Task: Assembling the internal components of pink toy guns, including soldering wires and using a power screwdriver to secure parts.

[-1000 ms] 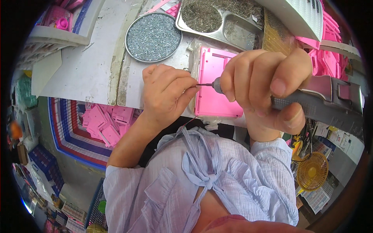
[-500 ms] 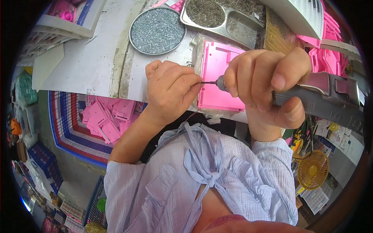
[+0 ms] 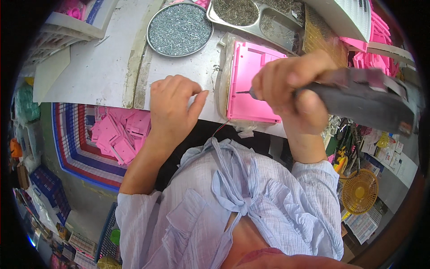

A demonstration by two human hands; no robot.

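Note:
My right hand [image 3: 293,87] is wrapped round a dark grey electric screwdriver [image 3: 358,105], smeared by motion. Its thin bit points left, over a shallow pink plastic panel [image 3: 264,110] with a raised rim, and I cannot tell whether the tip touches it. The panel lies on a plastic-covered block at the front of the bench. To the left of the panel, my left hand [image 3: 174,101] hovers near the bench edge, fingers curled and thumb close to the index finger. Anything small between those fingertips is too hidden to make out.
Behind the panel stand a round tray of silvery screws [image 3: 181,29] and a steel compartment tray [image 3: 215,17] of small dark fasteners. A striped basket [image 3: 67,152] holds pink parts at lower left. At right are more pink parts [image 3: 376,62] and a yellow fan [image 3: 359,192].
My left hand has drawn back left from the bit tip, where its fingers were pinched. The screwdriver's rear has swung toward me, and the bit is now apart from my left fingers.

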